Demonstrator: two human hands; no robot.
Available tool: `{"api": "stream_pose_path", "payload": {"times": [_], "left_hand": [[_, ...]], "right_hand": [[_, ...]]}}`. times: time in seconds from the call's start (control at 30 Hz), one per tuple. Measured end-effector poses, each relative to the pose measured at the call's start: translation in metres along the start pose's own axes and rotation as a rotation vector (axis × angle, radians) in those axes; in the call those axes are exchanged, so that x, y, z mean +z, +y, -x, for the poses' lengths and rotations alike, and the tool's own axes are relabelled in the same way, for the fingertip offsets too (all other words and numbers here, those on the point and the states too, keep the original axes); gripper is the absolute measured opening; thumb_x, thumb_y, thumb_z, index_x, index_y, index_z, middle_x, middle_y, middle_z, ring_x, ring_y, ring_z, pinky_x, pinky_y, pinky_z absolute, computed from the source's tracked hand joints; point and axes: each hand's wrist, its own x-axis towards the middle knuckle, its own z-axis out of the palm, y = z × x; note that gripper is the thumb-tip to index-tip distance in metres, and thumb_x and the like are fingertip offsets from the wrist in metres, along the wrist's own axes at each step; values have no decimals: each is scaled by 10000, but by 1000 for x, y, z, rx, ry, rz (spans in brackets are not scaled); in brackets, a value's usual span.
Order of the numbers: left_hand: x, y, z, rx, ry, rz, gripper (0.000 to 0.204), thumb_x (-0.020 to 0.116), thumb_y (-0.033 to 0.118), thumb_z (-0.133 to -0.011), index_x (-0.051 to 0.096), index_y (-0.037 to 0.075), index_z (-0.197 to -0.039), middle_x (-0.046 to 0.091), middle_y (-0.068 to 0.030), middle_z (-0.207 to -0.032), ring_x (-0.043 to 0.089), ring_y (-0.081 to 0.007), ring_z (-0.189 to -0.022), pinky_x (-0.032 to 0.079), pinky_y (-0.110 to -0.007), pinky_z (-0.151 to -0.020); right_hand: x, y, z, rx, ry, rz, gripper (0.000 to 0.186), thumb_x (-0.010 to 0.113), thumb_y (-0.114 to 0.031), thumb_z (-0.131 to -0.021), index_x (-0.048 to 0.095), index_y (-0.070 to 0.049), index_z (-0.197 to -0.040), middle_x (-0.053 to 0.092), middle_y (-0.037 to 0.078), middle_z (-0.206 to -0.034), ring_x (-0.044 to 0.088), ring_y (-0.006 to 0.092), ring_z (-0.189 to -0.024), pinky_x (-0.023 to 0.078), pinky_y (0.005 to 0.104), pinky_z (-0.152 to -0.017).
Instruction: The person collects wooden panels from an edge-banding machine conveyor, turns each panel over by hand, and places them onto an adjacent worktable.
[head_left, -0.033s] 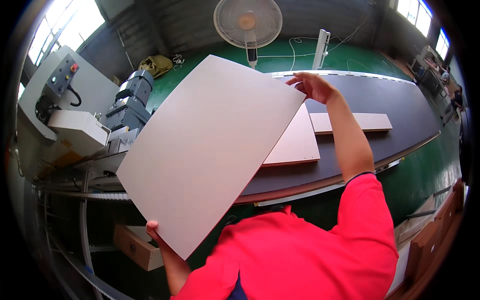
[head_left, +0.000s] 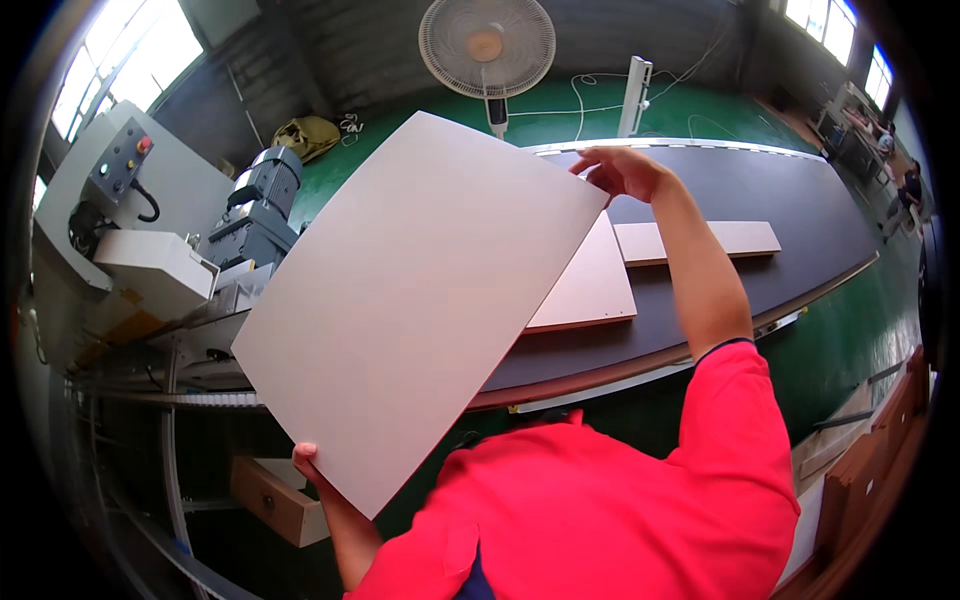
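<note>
A large white rectangular board (head_left: 420,300) is held up tilted in front of me, covering part of the table. At its lower left edge my left hand (head_left: 308,462) grips it, thumb on the front face and the other fingers hidden behind. My right hand (head_left: 625,175) is at the upper right corner, its curled fingers around the edge; their exact contact is partly hidden. Behind the board, a smaller white panel (head_left: 590,285) lies on the dark grey tabletop (head_left: 730,190), with a narrow white strip (head_left: 700,242) to its right.
To the left stands a machine with a control box (head_left: 120,165) and a grey motor (head_left: 268,185). A standing fan (head_left: 487,50) is beyond the table. Brown panels (head_left: 865,470) are stacked at the lower right, and a wooden box (head_left: 275,500) sits low on the left. People are at the far right.
The background has shifted slightly left in the picture. Both hands and the white board look nearly the same.
</note>
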Motion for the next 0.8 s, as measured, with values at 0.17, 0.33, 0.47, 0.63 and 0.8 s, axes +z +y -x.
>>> {"api": "stream_pose_path", "payload": {"times": [0.17, 0.33, 0.47, 0.63, 0.8], "left_hand": [[-34, 6, -36, -61, -108, -34, 695, 547, 287, -697, 436, -12, -1314, 572, -193, -1175, 590, -347, -1031, 520, -442, -838], [0, 12, -63, -158, 37, -18, 666, 537, 233, -630, 488, 35, -1265, 572, -155, -1124, 587, -300, -987, 514, -396, -824], [-23, 22, -93, -112, -4, -53, 626, 526, 202, -616, 514, 22, -1216, 591, -145, -1063, 602, -286, -952, 521, -356, -776], [1, 31, -117, -35, -169, -239, 493, 512, 104, -556, 553, -16, -1032, 592, -124, -860, 593, -263, -715, 509, -322, -662], [-21, 22, -161, 77, -205, -292, 456, 508, 30, -531, 559, -27, -980, 590, -123, -815, 604, -266, -675, 512, -326, -607]], "right_hand": [[34, 7, 22, 172, 307, 218, 553, 544, -504, -932, 643, -16, -1172, 641, 138, -1148, 612, 232, -1024, 470, 364, -876], [21, 41, 25, 177, 369, 274, 569, 507, -511, -953, 581, -34, -1255, 630, 135, -1159, 605, 251, -1048, 481, 406, -894], [23, 44, 32, 201, 452, 223, 628, 510, -511, -950, 582, 35, -1252, 625, 182, -1188, 606, 269, -1073, 473, 402, -913], [17, 88, 36, -13, 822, -196, 560, 504, -468, -961, 657, 65, -1036, 668, 129, -954, 619, 204, -858, 494, 344, -765], [9, 112, 36, -368, 1288, -221, 533, 487, -340, -945, 532, 62, -598, 506, 39, -550, 420, 137, -555, 380, 357, -541]]}}
